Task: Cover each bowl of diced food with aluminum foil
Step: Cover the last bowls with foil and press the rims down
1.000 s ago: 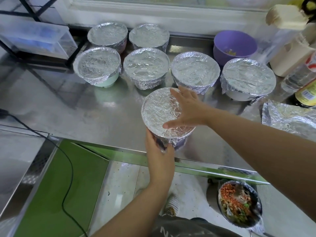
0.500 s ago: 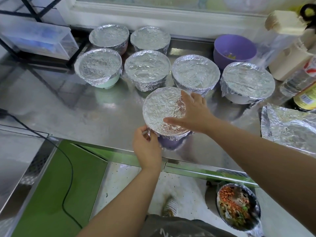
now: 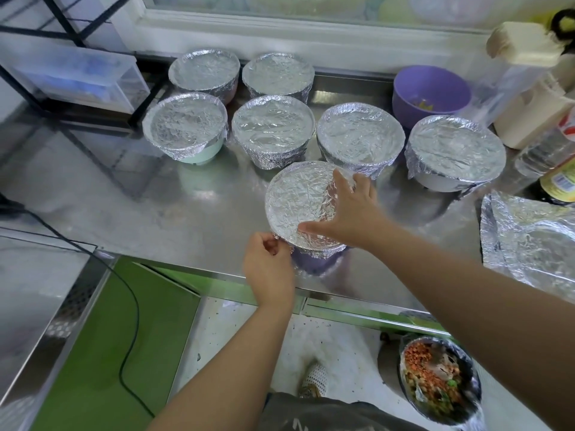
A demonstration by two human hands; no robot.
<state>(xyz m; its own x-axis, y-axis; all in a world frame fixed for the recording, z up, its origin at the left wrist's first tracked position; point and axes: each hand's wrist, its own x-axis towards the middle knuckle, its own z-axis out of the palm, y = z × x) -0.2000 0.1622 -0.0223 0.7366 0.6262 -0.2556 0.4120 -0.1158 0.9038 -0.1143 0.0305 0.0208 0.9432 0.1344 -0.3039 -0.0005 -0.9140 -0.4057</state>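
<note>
While right hand [image 3: 354, 213] lies spread atop foiled bowl [image 3: 298, 197] | left hand [image 3: 269, 269] pinches its near rim | counter edge [image 3: 217, 273] near

Dark grey shirt [image 3: 329, 413] with pale lettering — one pale mesh shoe [image 3: 315, 378].

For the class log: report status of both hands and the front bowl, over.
Left hand pinches foil at near rim. Right hand presses foil onto bowl. Nothing blocking.
</note>
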